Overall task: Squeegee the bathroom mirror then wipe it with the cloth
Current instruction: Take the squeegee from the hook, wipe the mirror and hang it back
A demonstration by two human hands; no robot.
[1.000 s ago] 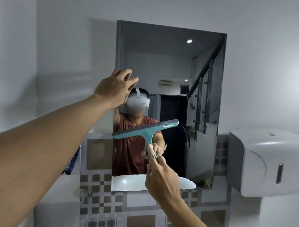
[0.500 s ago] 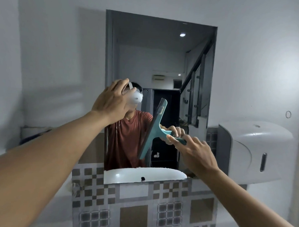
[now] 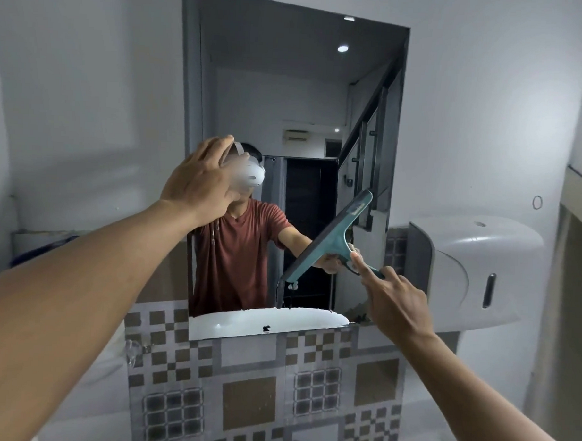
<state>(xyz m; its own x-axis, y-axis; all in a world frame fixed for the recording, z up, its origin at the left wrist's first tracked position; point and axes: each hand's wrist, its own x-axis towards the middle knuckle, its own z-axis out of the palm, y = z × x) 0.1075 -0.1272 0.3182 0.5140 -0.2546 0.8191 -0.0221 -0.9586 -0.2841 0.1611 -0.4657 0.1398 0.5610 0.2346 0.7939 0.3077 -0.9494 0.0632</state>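
One right hand [image 3: 394, 300] grips squeegee [image 3: 328, 242], blade up-left on mirror [image 3: 288, 87]

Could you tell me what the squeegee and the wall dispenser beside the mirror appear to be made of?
The squeegee looks like teal moulded plastic, matte, with a darker strip along its edge, probably rubber. The right hand holds its handle. The dispenser looks like glossy white-grey plastic: smooth curved shell with soft highlights.

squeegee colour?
Teal body with a dark blade edge; the squeegee shows best in the head view, held in the right hand.
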